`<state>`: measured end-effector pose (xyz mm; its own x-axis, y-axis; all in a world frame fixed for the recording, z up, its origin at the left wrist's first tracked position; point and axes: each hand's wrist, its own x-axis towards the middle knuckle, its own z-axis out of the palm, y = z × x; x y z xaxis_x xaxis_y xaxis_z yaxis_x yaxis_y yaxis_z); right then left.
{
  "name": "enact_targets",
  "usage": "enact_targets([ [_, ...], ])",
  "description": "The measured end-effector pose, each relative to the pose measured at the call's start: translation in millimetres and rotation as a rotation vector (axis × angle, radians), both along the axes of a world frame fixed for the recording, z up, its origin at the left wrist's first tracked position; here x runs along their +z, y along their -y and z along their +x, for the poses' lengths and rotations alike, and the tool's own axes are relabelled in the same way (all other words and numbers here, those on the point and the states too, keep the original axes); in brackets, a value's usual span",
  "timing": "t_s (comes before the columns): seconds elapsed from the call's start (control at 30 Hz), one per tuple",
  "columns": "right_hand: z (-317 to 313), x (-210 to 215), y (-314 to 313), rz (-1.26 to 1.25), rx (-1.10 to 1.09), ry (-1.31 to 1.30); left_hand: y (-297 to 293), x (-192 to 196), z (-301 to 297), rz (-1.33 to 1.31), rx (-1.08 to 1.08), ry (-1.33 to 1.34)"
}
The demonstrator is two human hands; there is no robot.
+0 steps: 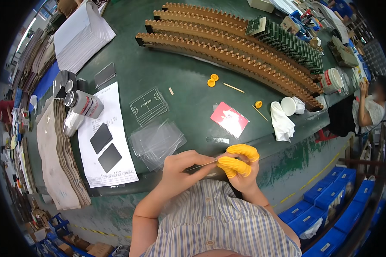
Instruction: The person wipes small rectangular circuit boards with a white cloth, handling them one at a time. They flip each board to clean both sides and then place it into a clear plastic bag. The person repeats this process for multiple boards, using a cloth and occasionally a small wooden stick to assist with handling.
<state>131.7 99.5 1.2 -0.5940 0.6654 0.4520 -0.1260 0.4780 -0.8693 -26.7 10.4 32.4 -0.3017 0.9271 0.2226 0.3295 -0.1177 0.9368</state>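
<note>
Thin piece [200, 166], seen edge-on by the near edge of the desk [188, 100], is in the narrow grip of the left hand [176, 170], its other end held by the right hand [243, 173] in yellow finger cots [236, 166]. Beyond, I see clear sheets [154, 143], a pink-and-white card [230, 120], slotted wooden racks [218, 57]

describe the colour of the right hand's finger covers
Finger covers: yellow, clearest in the head view.

Thin flat piece [202, 165], nearly edge-on, slightly tilted, between left hand [178, 170] and right hand [243, 170].
</note>
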Motion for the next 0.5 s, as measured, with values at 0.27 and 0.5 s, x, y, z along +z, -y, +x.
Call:
enact_targets([
  [0.27, -0.4, 0.2, -0.9, -0.003, 0.014, 0.019, 1.0, 1.2, 0.4, -0.013, 0.015, 0.012],
  [0.5, -3.6, 3.1, -3.4, 0.048, 0.01, 0.014, 0.8, 1.0, 0.1, 0.002, 0.014, 0.014],
])
